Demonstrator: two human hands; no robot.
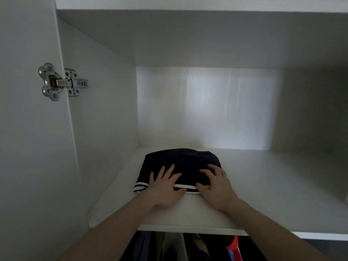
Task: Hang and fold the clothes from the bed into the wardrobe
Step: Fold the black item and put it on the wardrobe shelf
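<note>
Head view is showing me a folded navy garment point(180, 166) lying on the white wardrobe shelf point(263, 185), near its left wall. I'm pressing my left hand point(165, 187) and right hand point(216, 187) flat on it, fingers spread. Hanging clothes point(188, 247) are showing below, beside a door hinge point(60, 81).

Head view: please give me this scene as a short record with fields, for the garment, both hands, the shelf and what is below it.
garment: folded dark garment with white stripes on its near edge, lying flat on the shelf
left hand: left hand flat on the garment's near left part, fingers spread
right hand: right hand resting on its near right part, fingers slightly bent
shelf: white wardrobe shelf
door: open on the left, with a metal hinge
below: hanging clothes under the shelf, dim
</note>
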